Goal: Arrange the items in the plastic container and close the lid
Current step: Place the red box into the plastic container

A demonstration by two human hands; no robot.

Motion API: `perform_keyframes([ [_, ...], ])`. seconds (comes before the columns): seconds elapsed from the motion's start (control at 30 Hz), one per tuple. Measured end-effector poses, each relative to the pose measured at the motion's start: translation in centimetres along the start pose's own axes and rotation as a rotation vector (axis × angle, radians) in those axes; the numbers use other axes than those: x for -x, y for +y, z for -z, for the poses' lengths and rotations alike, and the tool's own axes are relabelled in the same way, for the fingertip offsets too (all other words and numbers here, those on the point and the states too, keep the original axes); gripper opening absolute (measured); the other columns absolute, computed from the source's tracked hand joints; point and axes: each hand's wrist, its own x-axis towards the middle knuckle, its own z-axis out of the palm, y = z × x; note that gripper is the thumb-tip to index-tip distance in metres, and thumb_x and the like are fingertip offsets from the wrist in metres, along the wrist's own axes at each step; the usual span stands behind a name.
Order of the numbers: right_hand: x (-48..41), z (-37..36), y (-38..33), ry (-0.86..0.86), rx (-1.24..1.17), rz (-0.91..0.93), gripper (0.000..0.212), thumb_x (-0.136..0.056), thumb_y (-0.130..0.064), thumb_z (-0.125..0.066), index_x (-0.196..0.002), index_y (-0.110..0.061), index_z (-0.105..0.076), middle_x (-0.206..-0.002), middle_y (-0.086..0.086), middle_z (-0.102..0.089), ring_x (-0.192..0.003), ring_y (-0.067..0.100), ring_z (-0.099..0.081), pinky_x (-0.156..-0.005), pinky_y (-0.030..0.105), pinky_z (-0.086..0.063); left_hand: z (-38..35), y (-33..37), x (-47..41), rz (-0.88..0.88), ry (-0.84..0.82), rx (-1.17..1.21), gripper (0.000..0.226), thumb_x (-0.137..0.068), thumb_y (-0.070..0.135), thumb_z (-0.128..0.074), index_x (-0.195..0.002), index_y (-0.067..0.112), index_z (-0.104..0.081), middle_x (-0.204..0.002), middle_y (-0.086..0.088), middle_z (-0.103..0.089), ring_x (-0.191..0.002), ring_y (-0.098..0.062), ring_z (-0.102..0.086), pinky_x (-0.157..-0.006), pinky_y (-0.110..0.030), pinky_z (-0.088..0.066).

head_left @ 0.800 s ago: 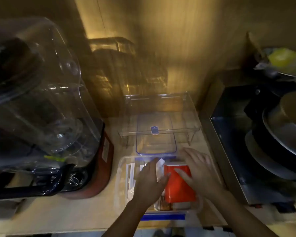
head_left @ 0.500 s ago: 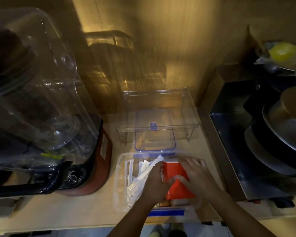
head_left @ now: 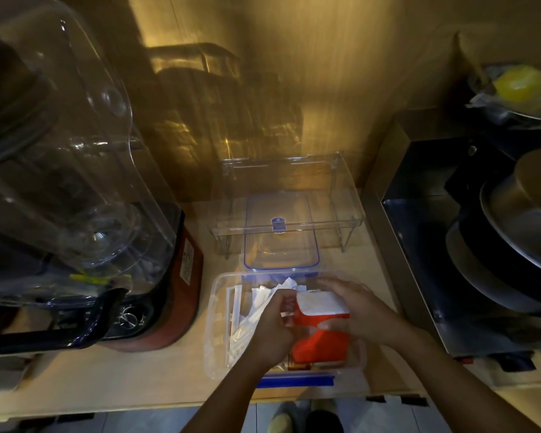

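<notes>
A clear plastic container with blue clips sits near the counter's front edge. Inside it lie several white paper-wrapped sticks on the left and a red box with a white top on the right. My left hand reaches into the middle and grips the red box's left edge. My right hand holds the box from the right, thumb on its front. The box is tilted upward. The container's clear lid with a blue rim lies flat just behind the container.
A large blender with a clear cover and red base stands at the left, close to the container. A clear acrylic riser spans the lid at the back. Stacked metal pans fill a steel tray on the right.
Both hands have tilted the red box up, so its white top now faces the camera. The left hand shifted from lying flat over the sticks to gripping the box's edge.
</notes>
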Motion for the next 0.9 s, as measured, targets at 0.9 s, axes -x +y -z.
perform_keyframes([
  [0.9, -0.2, 2.2, -3.4, -0.036, -1.303, -0.479, 0.047, -0.07, -0.023, -0.074, -0.111, -0.009, -0.056, -0.105, 0.02, -0.072, -0.096, 0.035, -0.07, -0.079, 0.047, -0.057, 2.4, -1.8, 0.8, 0.394, 0.294, -0.864, 0.062, -0.091, 0.04, -0.05, -0.14, 0.013, -0.024, -0.149, -0.018, -0.029, -0.138, -0.033, -0.028, -0.112, -0.046, -0.028],
])
